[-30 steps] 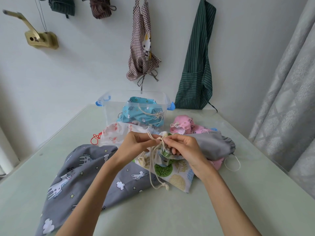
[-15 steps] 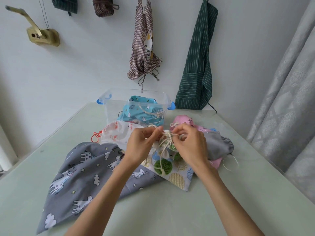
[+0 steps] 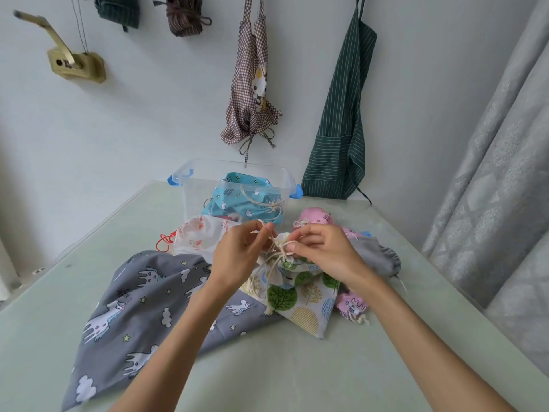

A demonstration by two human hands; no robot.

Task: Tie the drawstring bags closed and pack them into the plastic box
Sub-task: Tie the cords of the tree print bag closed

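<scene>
Drawstring bags lie heaped on the green table (image 3: 297, 376): a grey unicorn bag (image 3: 142, 304) is largest, then the clear plastic box (image 3: 196, 191) holding a blue bag (image 3: 237, 197). Tree-print bag (image 3: 303, 298) sits centre; left hand (image 3: 237, 257) and right hand (image 3: 323, 251) pinch its cream cord (image 3: 277, 248).

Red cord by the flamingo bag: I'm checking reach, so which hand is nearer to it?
Left. The left hand is just right of the red cord; the right hand is farther right, beyond the left.
</scene>
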